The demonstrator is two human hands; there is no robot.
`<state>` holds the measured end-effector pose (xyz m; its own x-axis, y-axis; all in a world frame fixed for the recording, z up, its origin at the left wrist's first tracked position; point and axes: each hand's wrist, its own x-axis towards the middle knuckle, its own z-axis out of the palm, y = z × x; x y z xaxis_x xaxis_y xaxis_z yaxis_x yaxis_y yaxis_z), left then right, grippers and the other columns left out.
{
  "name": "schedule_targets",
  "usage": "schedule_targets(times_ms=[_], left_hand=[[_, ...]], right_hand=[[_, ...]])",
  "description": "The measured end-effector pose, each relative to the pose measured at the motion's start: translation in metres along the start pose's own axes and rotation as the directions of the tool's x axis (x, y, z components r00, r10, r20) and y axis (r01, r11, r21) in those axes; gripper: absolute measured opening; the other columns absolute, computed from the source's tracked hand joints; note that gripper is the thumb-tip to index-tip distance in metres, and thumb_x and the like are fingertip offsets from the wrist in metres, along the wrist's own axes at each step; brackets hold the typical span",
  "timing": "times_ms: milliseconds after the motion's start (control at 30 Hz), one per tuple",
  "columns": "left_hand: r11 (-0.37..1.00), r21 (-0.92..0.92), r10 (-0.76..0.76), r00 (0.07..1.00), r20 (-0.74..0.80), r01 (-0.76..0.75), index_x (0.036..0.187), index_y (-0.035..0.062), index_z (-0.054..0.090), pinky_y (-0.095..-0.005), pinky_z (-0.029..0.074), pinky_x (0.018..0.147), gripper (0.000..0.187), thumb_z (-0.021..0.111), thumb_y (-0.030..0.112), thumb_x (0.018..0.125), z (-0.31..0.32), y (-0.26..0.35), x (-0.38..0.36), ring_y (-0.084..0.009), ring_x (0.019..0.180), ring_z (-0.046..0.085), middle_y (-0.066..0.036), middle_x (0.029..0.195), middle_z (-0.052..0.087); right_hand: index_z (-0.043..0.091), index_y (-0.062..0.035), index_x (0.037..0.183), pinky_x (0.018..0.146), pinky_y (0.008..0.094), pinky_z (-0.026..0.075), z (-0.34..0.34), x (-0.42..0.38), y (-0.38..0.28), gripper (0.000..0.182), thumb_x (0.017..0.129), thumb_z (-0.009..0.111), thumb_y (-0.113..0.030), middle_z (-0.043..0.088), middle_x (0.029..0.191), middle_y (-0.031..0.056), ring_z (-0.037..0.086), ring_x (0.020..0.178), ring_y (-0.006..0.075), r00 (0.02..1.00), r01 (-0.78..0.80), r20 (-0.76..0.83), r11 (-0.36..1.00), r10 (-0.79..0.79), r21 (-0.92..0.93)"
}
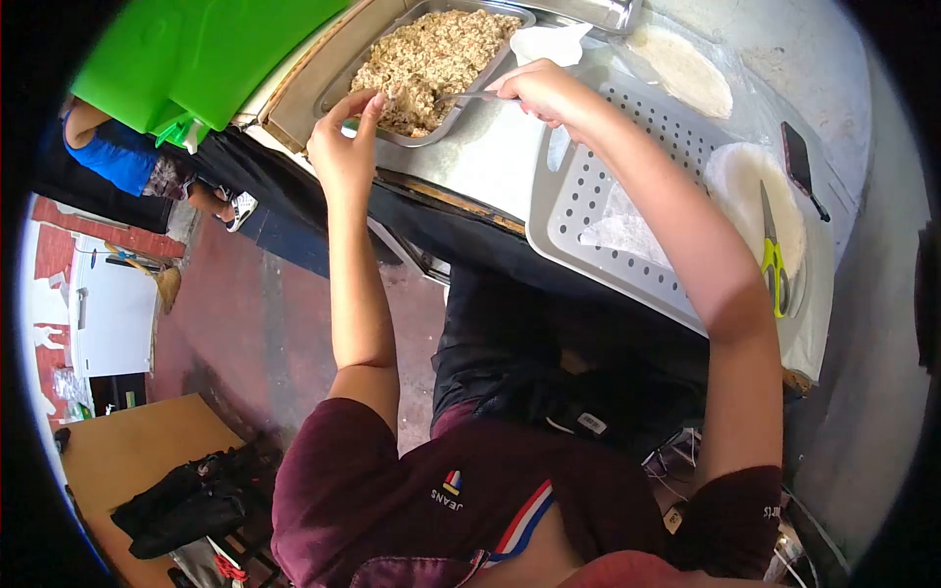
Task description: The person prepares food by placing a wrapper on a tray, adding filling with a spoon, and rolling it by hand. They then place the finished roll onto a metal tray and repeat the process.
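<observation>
A metal tray holds a crumbly, light-brown chopped filling. My right hand grips the handle of a thin metal spoon or fork, whose far end dips into the filling, so its exact kind is hidden. At the tray's near-left corner, my left hand has thumb and index finger brought together in a pinch; whatever is between them is too small to make out. Beneath my right forearm lies a grey perforated plastic tray with thin white wrapper sheets on it.
A stack of round white wrappers carries green-handled scissors, near a phone. One pale wrapper lies on plastic farther back. A green plastic container stands left. Another person in blue is beyond the table.
</observation>
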<state>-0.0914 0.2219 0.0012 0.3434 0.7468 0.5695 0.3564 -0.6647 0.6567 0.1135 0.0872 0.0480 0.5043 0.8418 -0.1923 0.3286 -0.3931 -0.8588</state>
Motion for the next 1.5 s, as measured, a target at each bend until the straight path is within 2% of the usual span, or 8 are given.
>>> schedule_targets(times_ms=[400,533,633,733,867,1100,1200,1500], left_hand=[[1.000,0.013,0.015,0.998,-0.055,-0.015,0.135,0.0054,0.050,-0.0396,0.043,0.099,0.050,0.064,0.031,0.094,0.017,0.003,-0.014,-0.0335,0.117,0.057,-0.019,0.114,0.068],[0.950,-0.309,0.011,0.994,-0.105,-0.043,0.148,0.0050,0.031,-0.0397,0.040,0.105,0.060,0.054,0.034,0.101,0.031,0.014,-0.021,-0.0276,0.123,0.054,-0.022,0.138,0.052],[0.789,-0.614,-0.029,0.999,-0.030,0.004,0.152,0.0075,0.022,-0.0428,0.038,0.107,0.063,0.043,0.042,0.105,0.036,0.045,-0.039,-0.0330,0.124,0.051,-0.022,0.149,0.037],[0.320,-0.878,-0.125,0.935,0.333,0.356,0.152,0.0084,0.023,-0.0459,0.039,0.109,0.065,0.042,0.047,0.104,0.041,0.088,-0.068,-0.0362,0.124,0.050,-0.022,0.145,0.038],[-0.073,-0.673,0.138,0.676,0.724,0.736,0.151,0.0046,0.021,-0.0442,0.046,0.104,0.067,0.040,0.049,0.104,0.054,0.133,-0.101,-0.0300,0.109,0.059,-0.021,0.138,0.041],[0.476,-0.578,0.160,0.581,0.798,0.662,0.150,0.0023,0.031,-0.0379,0.035,0.111,0.066,0.042,0.048,0.104,0.083,0.159,-0.124,-0.0284,0.128,0.049,-0.021,0.145,0.042],[0.739,-0.567,0.243,0.641,0.728,0.364,0.144,-0.0013,0.040,-0.0362,0.039,0.108,0.060,0.043,0.043,0.104,0.081,0.163,-0.126,-0.0268,0.130,0.049,-0.023,0.141,0.049],[0.877,-0.420,0.442,0.734,0.516,-0.233,0.124,0.0114,0.062,-0.0428,0.042,0.101,0.053,0.080,0.025,0.076,0.085,0.158,-0.131,-0.0334,0.116,0.055,-0.014,0.118,0.064]], right_hand=[[0.074,-0.0115,0.112,0.042,0.0230,0.021,-0.005,-0.007,0.001,0.029,0.087,0.061,-0.018,0.044,0.057,-0.0049,0.033,0.048,0.0048,0.995,0.098,-0.021,0.989,-0.096,0.114],[0.073,-0.0105,0.116,0.042,0.0223,0.020,-0.025,-0.027,-0.001,0.029,0.090,0.060,-0.018,0.042,0.056,-0.0059,0.031,0.048,0.0033,0.995,0.102,0.001,0.983,-0.103,0.154],[0.071,-0.0077,0.118,0.043,0.0218,0.020,-0.053,-0.066,0.006,0.030,0.092,0.060,-0.018,0.039,0.055,-0.0074,0.030,0.048,0.0018,0.994,0.105,0.020,0.979,-0.110,0.174],[0.070,-0.0051,0.118,0.044,0.0205,0.021,-0.090,-0.121,0.026,0.031,0.093,0.059,-0.019,0.037,0.054,-0.0083,0.031,0.048,0.0006,0.995,0.082,0.036,0.981,-0.089,0.178],[0.070,-0.0042,0.118,0.048,0.0193,0.024,-0.132,-0.192,0.071,0.032,0.093,0.059,-0.021,0.039,0.054,-0.0084,0.032,0.049,0.0007,0.998,0.062,-0.014,0.995,-0.061,0.078],[0.072,-0.0041,0.115,0.057,0.0190,0.037,-0.141,-0.251,0.136,0.029,0.092,0.063,-0.018,0.061,0.076,-0.0072,0.047,0.063,0.0023,0.974,-0.103,-0.202,0.995,0.102,0.010],[0.071,-0.0013,0.115,0.071,0.0222,0.047,-0.134,-0.251,0.164,0.029,0.091,0.066,-0.016,0.070,0.088,0.0001,0.057,0.077,0.0053,0.970,0.062,-0.236,0.998,-0.053,0.030],[0.072,-0.0018,0.111,0.075,0.0230,0.049,-0.128,-0.254,0.172,0.026,0.090,0.067,-0.017,0.074,0.091,0.0048,0.061,0.079,0.0070,0.954,0.119,-0.265,0.987,-0.144,-0.108]])
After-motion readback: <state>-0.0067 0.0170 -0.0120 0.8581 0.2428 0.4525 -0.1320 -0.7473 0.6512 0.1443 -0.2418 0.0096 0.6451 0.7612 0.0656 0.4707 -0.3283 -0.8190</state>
